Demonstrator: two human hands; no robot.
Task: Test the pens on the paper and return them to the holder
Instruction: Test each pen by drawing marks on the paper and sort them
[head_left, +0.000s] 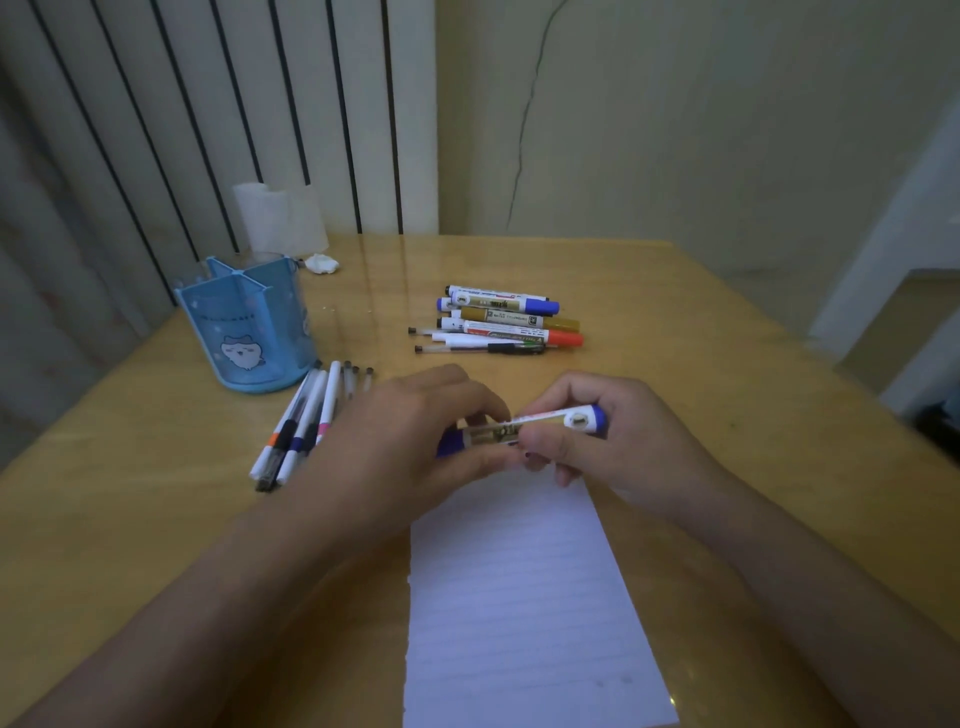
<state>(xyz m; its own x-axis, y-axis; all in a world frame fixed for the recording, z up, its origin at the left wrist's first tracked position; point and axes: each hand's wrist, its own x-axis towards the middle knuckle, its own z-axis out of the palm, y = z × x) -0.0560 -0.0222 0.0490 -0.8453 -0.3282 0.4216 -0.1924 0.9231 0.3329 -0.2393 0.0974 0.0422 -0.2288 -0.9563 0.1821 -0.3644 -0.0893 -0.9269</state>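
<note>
Both hands hold one blue-ended marker (519, 428) level above the top edge of the lined white paper (524, 613). My left hand (415, 431) pinches its blue cap end. My right hand (602, 441) grips the white barrel near the other blue end. The blue pen holder (249, 332) stands upright at the left of the wooden table, and no pens show above its rim. Several thin pens (301, 426) lie in a bunch in front of it. A pile of markers and pens (504, 319) lies beyond my hands.
A white tissue roll (280, 218) and a crumpled tissue (322, 264) sit at the back left near the curtain. The table (727, 395) ends at the right, where the floor drops away. The paper reaches the near table edge.
</note>
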